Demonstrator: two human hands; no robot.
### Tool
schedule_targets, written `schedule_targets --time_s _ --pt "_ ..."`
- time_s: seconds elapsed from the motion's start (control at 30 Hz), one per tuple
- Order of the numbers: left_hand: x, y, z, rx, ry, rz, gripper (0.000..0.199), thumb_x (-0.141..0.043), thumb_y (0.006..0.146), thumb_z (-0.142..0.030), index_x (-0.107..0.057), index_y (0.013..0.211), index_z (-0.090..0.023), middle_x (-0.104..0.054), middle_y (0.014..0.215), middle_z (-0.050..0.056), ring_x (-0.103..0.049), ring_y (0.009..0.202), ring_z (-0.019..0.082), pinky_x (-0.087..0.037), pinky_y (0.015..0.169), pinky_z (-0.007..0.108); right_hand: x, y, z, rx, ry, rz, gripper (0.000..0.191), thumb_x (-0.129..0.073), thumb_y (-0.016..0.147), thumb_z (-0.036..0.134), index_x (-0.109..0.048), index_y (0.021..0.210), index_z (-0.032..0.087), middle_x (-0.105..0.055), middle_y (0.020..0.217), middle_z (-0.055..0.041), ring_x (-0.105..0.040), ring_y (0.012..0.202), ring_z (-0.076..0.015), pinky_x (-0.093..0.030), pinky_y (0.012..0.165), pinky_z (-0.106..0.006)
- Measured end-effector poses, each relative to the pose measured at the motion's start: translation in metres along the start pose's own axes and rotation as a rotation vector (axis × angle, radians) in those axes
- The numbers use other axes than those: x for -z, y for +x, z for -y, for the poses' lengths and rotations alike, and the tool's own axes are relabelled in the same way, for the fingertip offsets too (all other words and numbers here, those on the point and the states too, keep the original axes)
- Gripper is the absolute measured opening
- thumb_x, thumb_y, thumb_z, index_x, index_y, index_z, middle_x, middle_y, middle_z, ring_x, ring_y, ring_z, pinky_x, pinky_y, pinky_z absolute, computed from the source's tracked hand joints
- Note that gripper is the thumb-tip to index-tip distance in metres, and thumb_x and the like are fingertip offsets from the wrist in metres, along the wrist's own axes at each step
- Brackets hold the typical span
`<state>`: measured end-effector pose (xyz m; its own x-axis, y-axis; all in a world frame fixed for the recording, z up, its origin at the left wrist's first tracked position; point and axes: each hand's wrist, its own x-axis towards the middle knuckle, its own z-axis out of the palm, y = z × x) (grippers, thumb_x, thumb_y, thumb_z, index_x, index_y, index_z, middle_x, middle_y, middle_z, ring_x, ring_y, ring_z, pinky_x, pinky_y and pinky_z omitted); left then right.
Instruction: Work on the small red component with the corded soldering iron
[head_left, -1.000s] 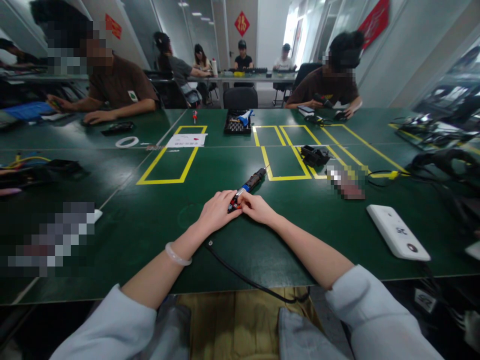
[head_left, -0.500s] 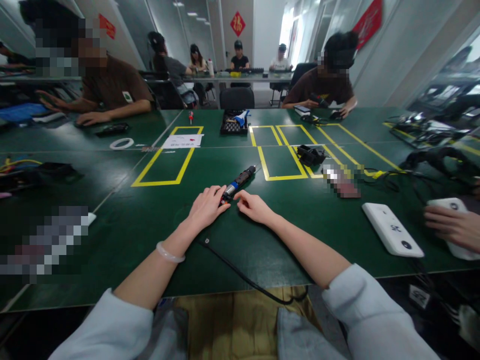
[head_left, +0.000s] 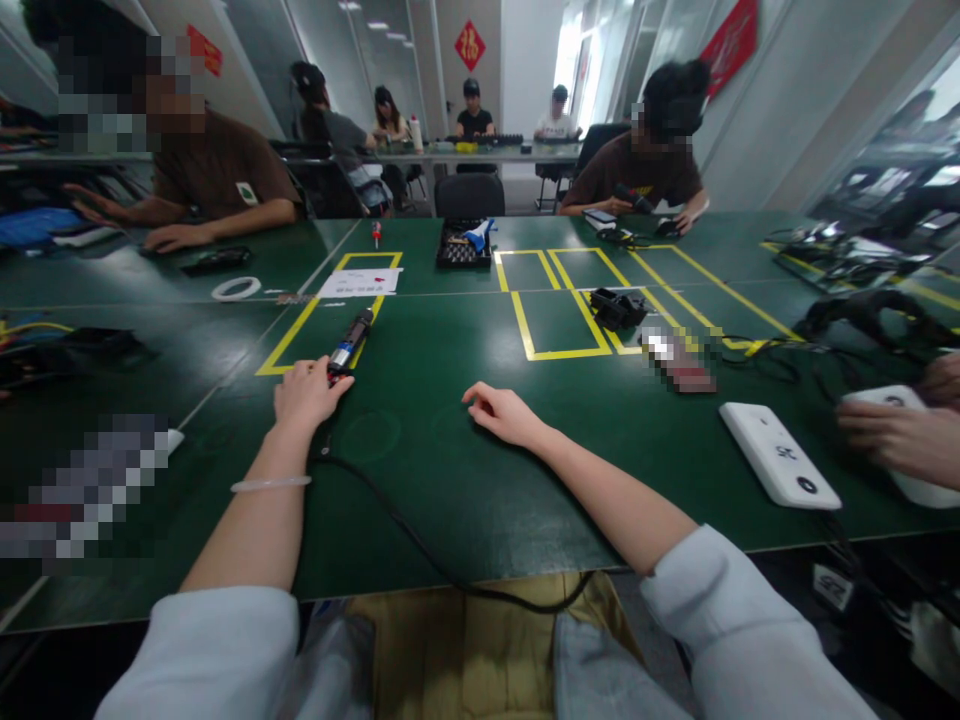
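My left hand (head_left: pixel 309 395) is closed around the rear end of an electric screwdriver (head_left: pixel 351 340), dark with a silver and blue band. The tool points away from me, its front part over the right side of a yellow-taped rectangle (head_left: pixel 279 358). Its black cable (head_left: pixel 420 545) runs from near my left wrist across the table and over the front edge. My right hand (head_left: pixel 506 412) rests on the green table (head_left: pixel 450 490) near the middle, fingers loosely bent and a little apart, holding nothing.
A white paper sheet (head_left: pixel 361 282) lies across the left taped rectangle. Farther back are a black tray (head_left: pixel 452 245) and a small red screwdriver (head_left: pixel 376 233). To the right are a black part (head_left: pixel 619 308) and a white device (head_left: pixel 780 455). A co-worker's hand (head_left: pixel 892 435) holds another white device.
My left hand has carried the electric screwdriver leftward, from beside my right hand to the left taped rectangle. The cable followed. My right hand has stayed nearly in place.
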<state>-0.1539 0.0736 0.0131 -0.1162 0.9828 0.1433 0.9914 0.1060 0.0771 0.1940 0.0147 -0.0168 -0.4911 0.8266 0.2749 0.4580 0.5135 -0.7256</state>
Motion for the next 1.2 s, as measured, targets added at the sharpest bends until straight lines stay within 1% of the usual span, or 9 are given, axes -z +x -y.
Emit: schedule_targets --time_s 0.17,0.27,0.43,0.6,0.77,0.87,0.93,1.07,1.2 --pt "0.003 0.005 0.037 0.228 0.056 -0.037 0.066 -0.044 0.087 -0.06 -0.049 0.13 -0.011 -0.048 0.13 0.021 -0.045 0.115 0.037 -0.038 0.092 0.053 -0.001 0.001 -0.001 -0.006 -0.011 0.011 0.017 -0.051 0.089 0.02 -0.059 0.105 0.019 -0.062 0.072 0.0025 -0.056 0.065 -0.0107 -0.038 0.064 -0.02" --pt "0.003 0.004 0.049 0.33 0.036 -0.081 0.061 -0.049 0.086 -0.058 -0.051 0.127 -0.013 -0.051 0.126 0.018 -0.045 0.113 0.036 -0.037 0.093 0.054 -0.001 0.001 0.0 -0.006 -0.017 0.009 0.016 -0.052 0.089 0.02 -0.059 0.103 0.018 -0.061 0.072 0.0024 -0.056 0.065 -0.0106 -0.038 0.064 -0.02" --pt "0.008 -0.001 0.047 0.401 -0.092 -0.174 0.059 -0.061 0.082 -0.047 -0.049 0.128 -0.012 -0.049 0.128 0.018 -0.05 0.109 0.033 -0.043 0.089 0.05 0.0 0.001 0.002 -0.019 -0.017 0.021 0.016 -0.053 0.089 0.019 -0.06 0.103 0.018 -0.061 0.072 0.0024 -0.056 0.064 -0.0105 -0.037 0.064 -0.02" --pt "0.009 -0.004 0.042 0.366 -0.12 -0.151 0.043 -0.065 0.08 -0.043 -0.057 0.108 -0.012 -0.046 0.126 0.017 -0.049 0.111 0.034 -0.045 0.085 0.049 0.0 0.0 0.002 -0.018 -0.024 0.02 0.016 -0.053 0.088 0.019 -0.06 0.103 0.018 -0.061 0.072 0.0025 -0.055 0.064 -0.0103 -0.037 0.063 -0.02" --pt "0.01 -0.007 0.04 0.368 -0.074 -0.169 0.035 -0.057 0.084 -0.036 -0.057 0.108 -0.009 -0.05 0.118 0.017 -0.049 0.109 0.034 -0.045 0.083 0.049 0.0 0.001 0.001 -0.01 -0.034 0.023 0.015 -0.053 0.089 0.02 -0.06 0.102 0.018 -0.061 0.073 0.0024 -0.056 0.065 -0.0105 -0.037 0.063 -0.02" --pt "0.011 -0.008 0.027 0.246 -0.076 -0.27 0.033 -0.049 0.089 -0.035 -0.057 0.108 -0.009 -0.053 0.118 0.017 -0.049 0.108 0.031 -0.043 0.087 0.047 -0.001 0.001 0.001 -0.006 -0.039 0.024 0.015 -0.053 0.089 0.02 -0.06 0.101 0.018 -0.062 0.073 0.0023 -0.055 0.064 -0.0106 -0.037 0.063 -0.021" --pt "0.01 -0.01 0.01 0.093 -0.202 -0.275 0.033 -0.046 0.09 -0.036 -0.058 0.11 -0.012 -0.058 0.114 0.013 -0.053 0.105 0.027 -0.043 0.09 0.042 -0.001 0.001 0.001 -0.01 -0.045 0.023 0.015 -0.053 0.089 0.02 -0.061 0.101 0.018 -0.062 0.073 0.0022 -0.055 0.065 -0.0107 -0.037 0.063 -0.021" --pt "0.005 -0.022 -0.042 -0.236 -0.632 0.01 0.038 -0.053 0.086 -0.042 -0.062 0.109 -0.014 -0.067 0.098 0.007 -0.062 0.091 0.02 -0.047 0.086 0.032 -0.001 0.001 0.002 -0.02 -0.044 0.025 0.014 -0.053 0.088 0.02 -0.06 0.101 0.019 -0.062 0.073 0.0024 -0.055 0.065 -0.0106 -0.037 0.064 -0.021" --pt "0.0 -0.044 -0.092 -0.478 -0.765 0.261 0.04 -0.055 0.085 -0.045 -0.067 0.111 -0.017 -0.066 0.109 0.009 -0.062 0.095 0.021 -0.048 0.086 0.034 -0.001 0.001 0.001 0.0 -0.002 0.017 0.019 -0.053 0.088 0.019 -0.057 0.107 0.018 -0.061 0.073 0.0027 -0.055 0.064 -0.0105 -0.038 0.063 -0.021"
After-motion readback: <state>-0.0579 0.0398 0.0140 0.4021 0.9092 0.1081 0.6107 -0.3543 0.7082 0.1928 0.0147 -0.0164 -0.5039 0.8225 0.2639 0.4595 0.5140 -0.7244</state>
